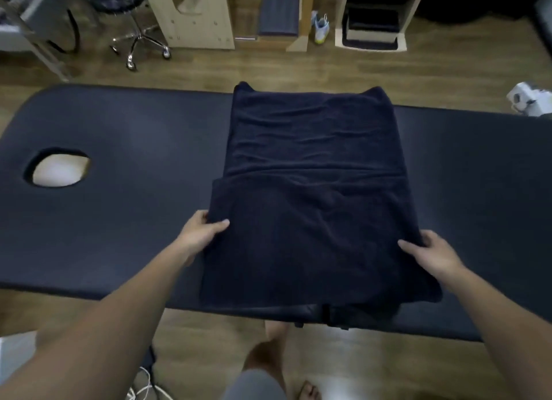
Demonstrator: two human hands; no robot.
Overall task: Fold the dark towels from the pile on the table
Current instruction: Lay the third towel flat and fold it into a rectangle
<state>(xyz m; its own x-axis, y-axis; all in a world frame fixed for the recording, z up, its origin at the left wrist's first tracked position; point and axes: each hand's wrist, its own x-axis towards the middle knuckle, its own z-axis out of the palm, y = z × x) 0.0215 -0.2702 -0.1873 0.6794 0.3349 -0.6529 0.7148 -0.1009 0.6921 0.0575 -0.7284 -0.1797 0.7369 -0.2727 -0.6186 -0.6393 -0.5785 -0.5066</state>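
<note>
A dark towel (pixel 310 172) lies across the black padded table (pixel 134 148), reaching from the far edge to the near edge. Its near part is doubled over, and that flap's free edge runs across the towel's middle. My left hand (pixel 198 232) pinches the flap's left side, thumb on top and fingers underneath. On the flap's right side my right hand (pixel 430 250) grips the cloth the same way. Both hands hold the flap slightly above the table. No pile of other towels is in view.
The table has an oval face hole (pixel 58 169) at its left end. Behind it, on the wooden floor, stand a wheeled stool (pixel 140 38), wooden frames (pixel 197 17) and a pair of shoes (pixel 321 26). A white object (pixel 528 98) lies at the right. My bare feet show below the near edge.
</note>
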